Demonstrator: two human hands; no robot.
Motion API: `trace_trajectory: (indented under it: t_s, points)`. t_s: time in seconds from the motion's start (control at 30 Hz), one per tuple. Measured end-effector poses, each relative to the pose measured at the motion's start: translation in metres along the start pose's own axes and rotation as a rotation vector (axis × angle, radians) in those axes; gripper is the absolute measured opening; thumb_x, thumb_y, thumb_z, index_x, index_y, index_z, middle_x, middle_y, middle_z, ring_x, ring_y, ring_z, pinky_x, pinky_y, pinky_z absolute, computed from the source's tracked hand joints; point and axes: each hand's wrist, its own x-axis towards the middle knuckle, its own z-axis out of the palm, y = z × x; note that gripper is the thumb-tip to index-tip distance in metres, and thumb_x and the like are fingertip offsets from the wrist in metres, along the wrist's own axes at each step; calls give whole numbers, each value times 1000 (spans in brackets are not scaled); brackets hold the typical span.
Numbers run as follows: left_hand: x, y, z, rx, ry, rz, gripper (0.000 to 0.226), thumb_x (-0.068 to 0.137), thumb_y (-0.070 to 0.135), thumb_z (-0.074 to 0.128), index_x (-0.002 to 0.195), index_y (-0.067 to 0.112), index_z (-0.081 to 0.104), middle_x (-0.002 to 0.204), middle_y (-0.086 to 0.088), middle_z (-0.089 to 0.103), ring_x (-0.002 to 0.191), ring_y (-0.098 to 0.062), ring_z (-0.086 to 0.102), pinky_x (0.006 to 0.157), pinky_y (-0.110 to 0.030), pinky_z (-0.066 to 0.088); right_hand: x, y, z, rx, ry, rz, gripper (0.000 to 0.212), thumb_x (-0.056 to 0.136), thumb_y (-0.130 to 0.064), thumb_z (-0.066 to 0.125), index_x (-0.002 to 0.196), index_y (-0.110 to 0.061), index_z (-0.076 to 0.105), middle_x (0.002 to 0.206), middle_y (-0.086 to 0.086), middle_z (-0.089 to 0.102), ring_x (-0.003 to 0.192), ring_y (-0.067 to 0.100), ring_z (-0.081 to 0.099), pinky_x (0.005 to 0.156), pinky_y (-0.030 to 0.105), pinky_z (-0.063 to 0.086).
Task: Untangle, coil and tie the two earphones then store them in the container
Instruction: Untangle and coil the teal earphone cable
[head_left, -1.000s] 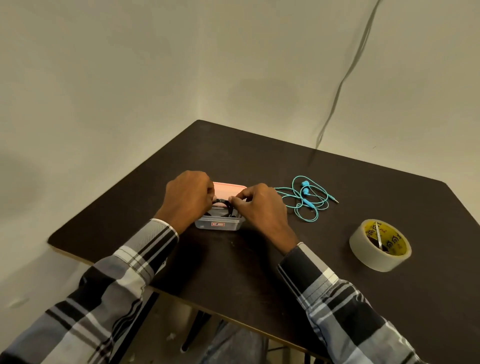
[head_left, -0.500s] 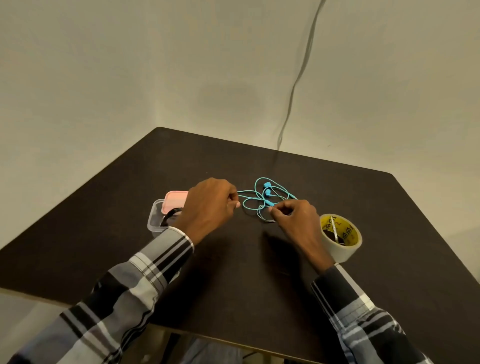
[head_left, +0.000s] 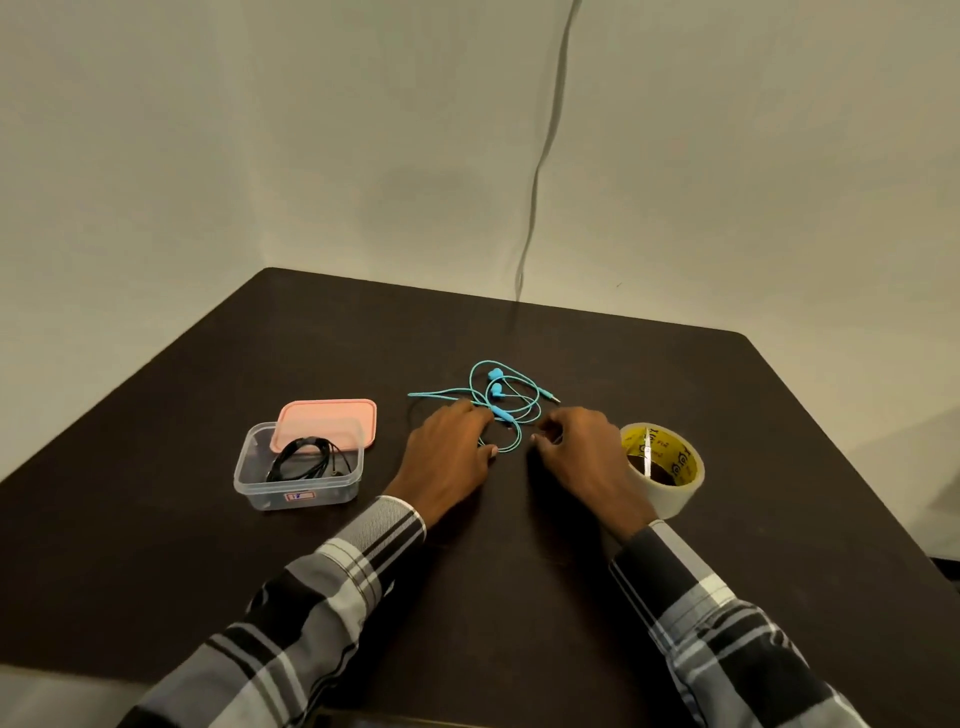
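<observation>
1. The coiled black earphone (head_left: 306, 460) already lies inside the clear plastic container (head_left: 244, 467), whose pink lid (head_left: 332, 415) leans behind it; half the task looks done.
2. The tangled turquoise earphone (head_left: 501, 400) lies loose on the dark table (head_left: 779, 519), not yet coiled, tied or stored.
3. The left hand (head_left: 447, 457) rests palm down on the cable's near loops; whether its fingers pinch the cable I cannot tell.
4. The right hand (head_left: 582, 452), fingers loosely curled, hovers just beside the tangle, holding nothing, next to the yellow-cored roll of clear tape (head_left: 662, 470).
</observation>
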Motion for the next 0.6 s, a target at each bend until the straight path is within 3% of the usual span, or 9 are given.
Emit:
trace_trajectory:
  t_s: [0.27, 0.47, 0.6]
  points:
    - [9, -3, 8, -43, 14, 11, 19, 96, 27, 58, 109, 15, 67, 112, -1, 62, 107, -19, 58, 86, -30, 44, 31, 8, 2, -79, -20, -121, 43, 97, -24, 61, 139, -23, 54, 130, 5, 53, 108, 20, 58, 88, 30, 50]
    - [10, -10, 4, -54, 18, -15, 21, 95, 26, 61, 113, 18, 67, 117, -1, 64, 111, -19, 57, 91, -31, 44, 40, 7, 4, -64, -53, -130, 21, 96, -22, 61, 115, -15, 66, 126, 4, 53, 104, 16, 55, 87, 27, 50]
    - [10, -11, -1, -49, 11, -47, 25, 95, 30, 61, 117, 19, 65, 119, 0, 63, 111, -18, 57, 90, -29, 43, 39, 7, -2, 46, 44, -168, 5, 96, -17, 59, 94, -20, 64, 111, -1, 59, 95, 15, 56, 76, 26, 46]
